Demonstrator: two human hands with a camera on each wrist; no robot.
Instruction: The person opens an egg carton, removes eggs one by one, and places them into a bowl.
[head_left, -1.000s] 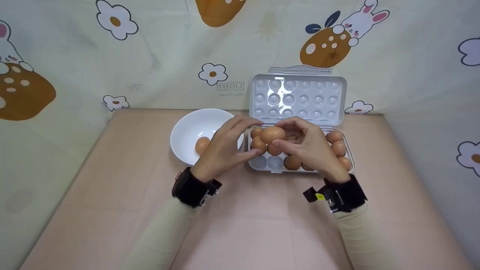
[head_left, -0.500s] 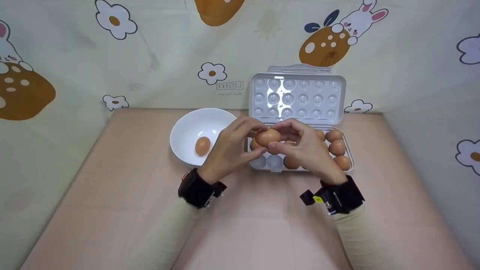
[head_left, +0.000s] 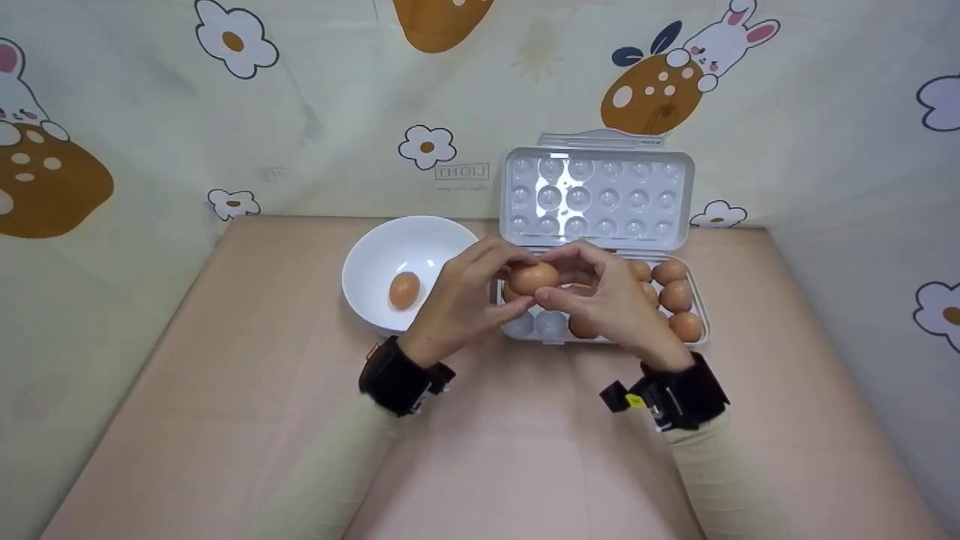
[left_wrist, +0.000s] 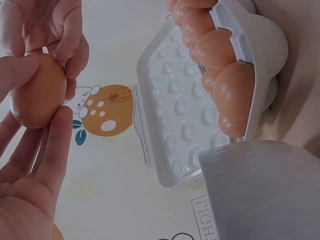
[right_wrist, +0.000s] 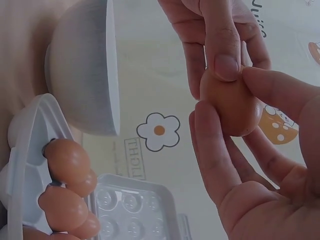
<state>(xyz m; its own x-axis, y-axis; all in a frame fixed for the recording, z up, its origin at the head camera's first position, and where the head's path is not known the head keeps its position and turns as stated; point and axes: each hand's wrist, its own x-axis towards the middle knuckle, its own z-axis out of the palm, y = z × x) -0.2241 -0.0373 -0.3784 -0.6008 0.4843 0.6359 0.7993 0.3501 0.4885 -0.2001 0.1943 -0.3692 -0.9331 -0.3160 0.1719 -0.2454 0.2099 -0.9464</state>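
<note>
A: Where's the egg (head_left: pixel 532 277)?

B: I see it held above the near-left corner of the egg tray (head_left: pixel 694 296), between both hands.

A: Fingers?

B: My left hand (head_left: pixel 459 304) pinches one end, my right hand (head_left: pixel 609 300) the other, fingertips (right_wrist: pixel 226 64) curled on the shell. Another egg (head_left: pixel 404 290) lies in the white bowl (head_left: pixel 375 255)

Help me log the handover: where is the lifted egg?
In the head view the egg sits mid-table, pinched between the left hand and right hand, above the carton's left end, right of the bowl.
</note>
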